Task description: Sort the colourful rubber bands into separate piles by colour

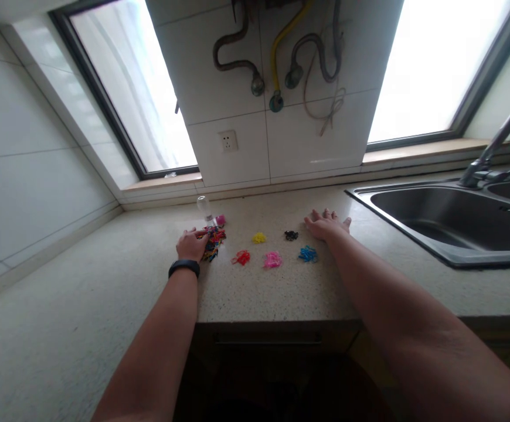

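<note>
The left hand (191, 244) rests on the counter (281, 287), its fingers curled into the mixed pile (213, 240) of bands; I cannot tell if they pinch one. A small jar (204, 209) stands just past the fingertips. The right hand (327, 225) lies flat, fingers a little spread, the black pile (291, 235) just beside them

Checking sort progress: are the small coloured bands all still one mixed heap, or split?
Partly split: single-colour piles yellow, red, pink, blue, black; mixed heap at left hand.
</note>
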Tool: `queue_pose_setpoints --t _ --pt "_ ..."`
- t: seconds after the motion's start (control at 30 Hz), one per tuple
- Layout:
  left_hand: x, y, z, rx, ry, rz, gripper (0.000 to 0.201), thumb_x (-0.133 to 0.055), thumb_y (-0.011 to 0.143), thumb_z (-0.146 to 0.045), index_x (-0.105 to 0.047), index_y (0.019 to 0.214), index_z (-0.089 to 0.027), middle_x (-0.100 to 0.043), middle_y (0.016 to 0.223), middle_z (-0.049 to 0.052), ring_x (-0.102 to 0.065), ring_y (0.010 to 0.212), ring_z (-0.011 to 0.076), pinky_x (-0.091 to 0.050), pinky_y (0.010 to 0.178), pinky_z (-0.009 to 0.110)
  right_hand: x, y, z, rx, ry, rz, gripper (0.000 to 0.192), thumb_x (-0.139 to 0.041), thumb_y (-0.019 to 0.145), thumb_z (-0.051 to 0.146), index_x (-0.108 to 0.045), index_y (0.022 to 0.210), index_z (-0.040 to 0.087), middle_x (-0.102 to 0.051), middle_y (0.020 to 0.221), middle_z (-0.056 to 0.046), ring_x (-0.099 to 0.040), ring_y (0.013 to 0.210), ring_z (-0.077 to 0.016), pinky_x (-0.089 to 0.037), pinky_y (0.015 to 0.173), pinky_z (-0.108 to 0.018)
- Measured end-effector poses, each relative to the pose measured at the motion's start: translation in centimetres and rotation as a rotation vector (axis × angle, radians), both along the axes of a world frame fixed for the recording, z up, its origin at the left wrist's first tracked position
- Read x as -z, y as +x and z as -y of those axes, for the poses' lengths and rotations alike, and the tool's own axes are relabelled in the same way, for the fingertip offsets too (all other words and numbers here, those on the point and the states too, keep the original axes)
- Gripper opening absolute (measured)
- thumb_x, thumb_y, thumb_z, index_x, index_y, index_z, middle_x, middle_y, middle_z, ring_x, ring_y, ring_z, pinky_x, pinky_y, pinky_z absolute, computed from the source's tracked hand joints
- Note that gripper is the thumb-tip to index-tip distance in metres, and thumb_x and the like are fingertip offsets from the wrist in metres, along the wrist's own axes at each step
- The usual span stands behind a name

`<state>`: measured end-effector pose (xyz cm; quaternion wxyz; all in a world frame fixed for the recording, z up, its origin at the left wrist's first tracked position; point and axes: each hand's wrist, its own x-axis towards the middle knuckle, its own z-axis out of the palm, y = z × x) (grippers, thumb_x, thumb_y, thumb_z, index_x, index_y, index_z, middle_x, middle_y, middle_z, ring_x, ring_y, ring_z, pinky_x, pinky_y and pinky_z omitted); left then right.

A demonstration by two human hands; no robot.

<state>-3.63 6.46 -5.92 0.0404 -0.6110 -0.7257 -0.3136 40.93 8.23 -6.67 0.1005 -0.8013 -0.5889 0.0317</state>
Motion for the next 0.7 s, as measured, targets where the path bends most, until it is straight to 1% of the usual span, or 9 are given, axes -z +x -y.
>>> queue_pose_setpoints --t 0.17,0.3,0.4,0.53,0.6,0.7 --pt "-0.1 0.1 0.2 0.012 0.009 0.001 0.027 -0.065 0.081 -0.045 -0.078 0.100 -0.032 -0.063 0.132 0.004 -0.060 0.117 0.0267 -0.046 0.097 0.037 0.2 0.2 -0.3 -0.011 0.029 -0.014 0.079 -0.014 0.088 0.074 -0.028 0.154 0.033 -0.017 0.163 -0.012 -0.011 0.147 -0.0427 -0.001 0.105 -0.077" --pt "-0.1 0.1 0.3 0.007 0.028 0.023 0.025 -0.067 0.079 -0.043 -0.079 0.098 -0.032 -0.065 0.130 0.002 -0.061 0.114 0.0250 -0.047 0.094 0.034 0.3 0.3 -0.4 -0.022 0.036 -0.029 0.076 -0.013 0.089 0.073 -0.029 0.154 0.035 -0.017 0.163 -0.011 -0.012 0.146 -0.0429 -0.001 0.103 -0.078" --pt "-0.4 0.5 0.6 0.014 0.057 0.032 0.024 -0.065 0.080 -0.042 -0.078 0.097 -0.032 -0.066 0.128 0.000 -0.061 0.114 0.0243 -0.046 0.096 0.034 0.3 0.4 -0.4 -0.030 0.033 -0.033 0.075 -0.013 0.091 0.071 -0.030 0.153 0.035 -0.017 0.163 -0.011 -0.013 0.146 -0.0438 -0.001 0.103 -0.078" --pt "-0.7 1.4 1.3 0.043 0.093 0.024 0.024 -0.062 0.084 -0.044 -0.078 0.096 -0.032 -0.069 0.124 -0.002 -0.059 0.117 0.0231 -0.043 0.099 0.034 0.3 0.3 -0.1 -0.036 0.041 -0.024 0.073 -0.011 0.092 0.070 -0.031 0.153 0.034 -0.018 0.163 -0.011 -0.014 0.146 -0.0425 -0.002 0.104 -0.077" --pt "-0.8 1.7 1.7 0.027 0.106 0.018 0.024 -0.061 0.085 -0.044 -0.078 0.097 -0.031 -0.068 0.124 -0.002 -0.057 0.119 0.0243 -0.041 0.102 0.036 0.2 0.3 0.1 -0.040 0.052 -0.020 0.073 -0.011 0.092 0.069 -0.033 0.152 0.034 -0.020 0.163 -0.011 -0.015 0.146 -0.0420 -0.003 0.105 -0.076" --pt "-0.6 1.5 1.8 -0.028 0.107 0.013 0.024 -0.061 0.085 -0.040 -0.078 0.099 -0.029 -0.067 0.126 0.002 -0.055 0.119 0.0284 -0.040 0.103 0.043 -0.1 0.1 0.5 -0.048 0.054 -0.024 0.071 -0.012 0.093 0.067 -0.034 0.152 0.034 -0.021 0.162 -0.012 -0.016 0.145 -0.0425 -0.005 0.105 -0.076"
